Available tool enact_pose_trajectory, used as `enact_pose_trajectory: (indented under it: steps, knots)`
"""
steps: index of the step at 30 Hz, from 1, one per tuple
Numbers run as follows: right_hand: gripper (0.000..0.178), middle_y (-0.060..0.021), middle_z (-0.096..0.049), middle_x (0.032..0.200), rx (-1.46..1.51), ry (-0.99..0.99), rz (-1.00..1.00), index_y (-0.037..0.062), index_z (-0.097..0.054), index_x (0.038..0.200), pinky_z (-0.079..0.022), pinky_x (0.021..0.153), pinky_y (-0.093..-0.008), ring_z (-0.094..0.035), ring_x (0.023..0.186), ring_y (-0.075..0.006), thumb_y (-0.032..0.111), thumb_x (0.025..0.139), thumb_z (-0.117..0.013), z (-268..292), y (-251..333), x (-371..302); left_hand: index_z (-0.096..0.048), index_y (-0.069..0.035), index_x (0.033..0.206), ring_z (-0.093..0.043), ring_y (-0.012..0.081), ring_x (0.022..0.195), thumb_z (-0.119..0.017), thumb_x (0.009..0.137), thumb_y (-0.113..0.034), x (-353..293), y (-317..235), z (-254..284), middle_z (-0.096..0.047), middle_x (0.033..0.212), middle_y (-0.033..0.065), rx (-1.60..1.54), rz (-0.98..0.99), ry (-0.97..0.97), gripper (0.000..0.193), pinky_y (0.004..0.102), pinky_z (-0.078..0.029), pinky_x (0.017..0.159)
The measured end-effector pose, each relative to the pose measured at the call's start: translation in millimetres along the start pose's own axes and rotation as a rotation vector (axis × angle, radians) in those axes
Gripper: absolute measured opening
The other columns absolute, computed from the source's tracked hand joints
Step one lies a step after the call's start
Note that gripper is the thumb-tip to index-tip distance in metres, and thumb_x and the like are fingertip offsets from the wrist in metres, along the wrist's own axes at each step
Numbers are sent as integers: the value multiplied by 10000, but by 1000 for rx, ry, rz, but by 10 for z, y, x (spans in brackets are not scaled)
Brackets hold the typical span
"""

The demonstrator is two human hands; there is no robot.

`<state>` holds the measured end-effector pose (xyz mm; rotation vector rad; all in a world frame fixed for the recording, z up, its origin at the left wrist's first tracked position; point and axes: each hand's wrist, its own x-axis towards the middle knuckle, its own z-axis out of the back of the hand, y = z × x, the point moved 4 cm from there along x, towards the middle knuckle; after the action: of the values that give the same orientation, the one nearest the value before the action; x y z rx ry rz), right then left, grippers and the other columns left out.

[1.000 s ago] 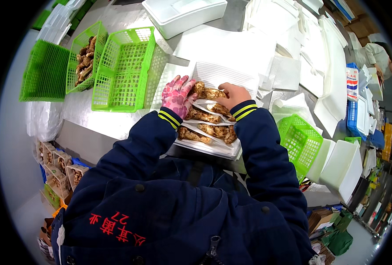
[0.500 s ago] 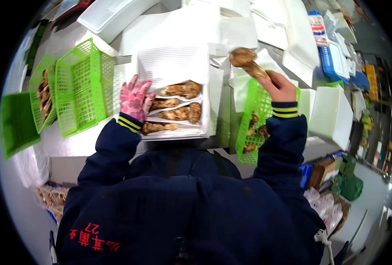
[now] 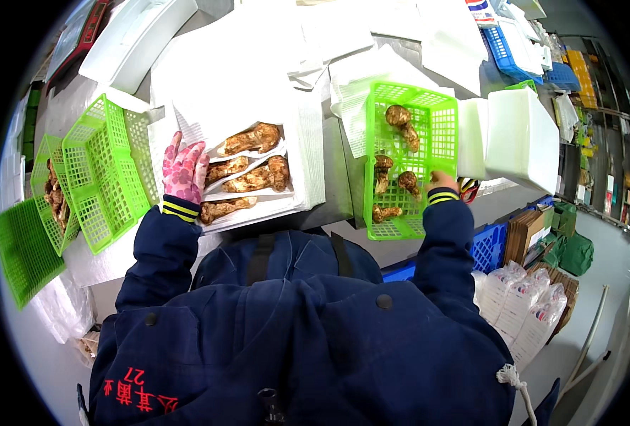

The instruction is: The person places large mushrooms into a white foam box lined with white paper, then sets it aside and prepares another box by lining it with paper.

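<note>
My left hand [image 3: 185, 169], in a pink patterned glove, lies with fingers stretched out along the left side of a white foam box [image 3: 304, 156]. Inside the box several brown mushrooms [image 3: 258, 176] with thick stems rest in rows, white paper strips between them. My bare right hand [image 3: 443, 182] is at the right rim of a green plastic basket [image 3: 448, 128], its fingers curled over the edge. Several mushrooms lie apart in this basket; the largest, a long-stemmed mushroom [image 3: 402, 126], is near its far end. No mushroom shows in my right hand.
To the left stand more green baskets [image 3: 105, 167], one holding brown mushrooms [image 3: 56, 199]. A long white container [image 3: 134, 42] is at the back left. White foam boxes [image 3: 524, 138] stand right of the basket. White paper sheets [image 3: 223, 64] cover the far table.
The mushroom that my right hand held up now lies in the green basket. My right hand has moved down to the basket's right rim. The whole view has shifted.
</note>
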<state>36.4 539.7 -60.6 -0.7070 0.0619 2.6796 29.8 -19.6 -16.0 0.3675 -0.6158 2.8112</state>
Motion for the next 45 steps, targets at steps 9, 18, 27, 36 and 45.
enact_pose_trajectory:
  steps: [9, 18, 27, 36, 45]
  knots:
    - [428, -175, -635, 790, -319, 262, -4, 71, -682, 806, -475, 759, -388, -608, 786, -336, 465, 645, -639, -87, 8, -252, -491, -43, 1193, -405, 311, 1179, -455, 862, -72, 39, -31, 80, -501, 1198, 130, -184, 132, -155, 334, 392, -311, 992]
    - [261, -113, -568, 778, 373, -165, 1204, 25, -613, 876, -442, 670, -339, -539, 738, -282, 165, 671, -692, 1108, 3102, -865, -509, -49, 1185, -463, 304, 1097, -505, 877, -124, -121, 105, 234, -521, 1148, 159, -323, 385, -415, 317, 370, -359, 946]
    - [336, -121, -604, 941, 265, 28, 1403, 42, -578, 1076, -458, 772, -338, -569, 873, -257, 177, 773, -633, 413, 4416, -686, -531, -74, 1168, -479, 334, 1088, -575, 834, -184, 5, 211, 309, -560, 1108, 136, -229, 330, -362, 354, 398, -368, 938]
    - [110, -115, -617, 804, 359, -413, 1297, 55, -628, 863, -459, 672, -385, -565, 758, -309, 111, 784, -576, 559, 3759, -676, -450, -188, 1252, -328, 226, 1257, -574, 783, -184, 302, 37, -55, -489, 1220, 22, 177, 50, 215, 485, 497, -139, 1062]
    - [146, -56, -614, 862, 358, -530, 1297, 95, -617, 882, -420, 693, -367, -558, 807, -249, 143, 744, -628, 414, 3600, -796, -483, -205, 1214, -366, 199, 1232, -580, 679, -42, 362, 114, -61, -510, 1184, -10, 99, 39, 439, 568, 524, -120, 1064]
